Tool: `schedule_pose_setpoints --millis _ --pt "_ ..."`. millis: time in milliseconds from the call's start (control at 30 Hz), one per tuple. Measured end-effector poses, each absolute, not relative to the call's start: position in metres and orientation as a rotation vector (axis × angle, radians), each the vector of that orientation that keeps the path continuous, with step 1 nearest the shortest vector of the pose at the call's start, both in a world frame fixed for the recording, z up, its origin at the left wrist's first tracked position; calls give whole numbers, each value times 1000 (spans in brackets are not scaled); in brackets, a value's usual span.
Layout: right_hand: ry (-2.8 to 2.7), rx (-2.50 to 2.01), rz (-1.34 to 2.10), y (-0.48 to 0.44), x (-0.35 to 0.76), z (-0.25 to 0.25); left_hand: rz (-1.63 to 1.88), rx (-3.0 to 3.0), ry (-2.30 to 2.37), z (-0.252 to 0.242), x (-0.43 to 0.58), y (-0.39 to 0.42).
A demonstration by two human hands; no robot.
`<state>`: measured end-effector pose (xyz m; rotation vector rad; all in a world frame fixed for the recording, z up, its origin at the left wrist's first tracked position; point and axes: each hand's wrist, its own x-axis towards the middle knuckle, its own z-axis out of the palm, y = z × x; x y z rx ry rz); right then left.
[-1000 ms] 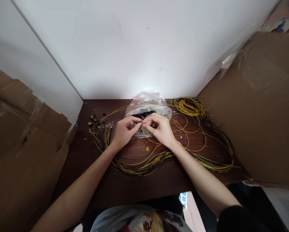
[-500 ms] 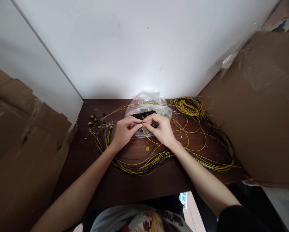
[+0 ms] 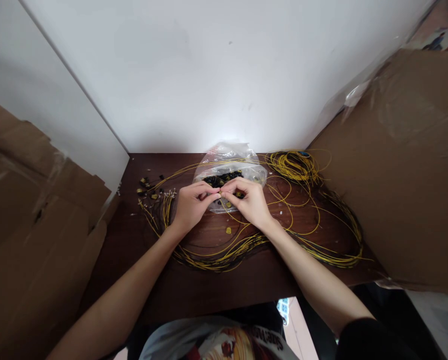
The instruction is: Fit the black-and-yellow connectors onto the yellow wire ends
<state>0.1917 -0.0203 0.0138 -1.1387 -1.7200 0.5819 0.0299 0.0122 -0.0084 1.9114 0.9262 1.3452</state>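
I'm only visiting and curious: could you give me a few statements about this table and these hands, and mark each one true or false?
1. The left hand and right hand pinch a small piece between their fingertips, by the bag. True.
2. The bag holds red parts. False: its parts are black.
3. Most wires on the table are yellow. True.
4. The left hand lies flat, far from the right hand. False: the two meet at the fingertips.
5. Cardboard stands at both sides of the table. True.
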Motion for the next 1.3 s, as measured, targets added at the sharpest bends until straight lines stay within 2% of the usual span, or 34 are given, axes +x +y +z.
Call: schedule_pose_setpoints --millis 667,967,1300 --pt "-1486 -1095 867 -17 189 11 1234 1997 866 -5 31 11" --pt "-1552 -1228 619 -16 195 16 1155 2012 881 -5 29 11" --pt "-1562 -1238 581 -14 196 13 1023 1751 813 -11 32 9"
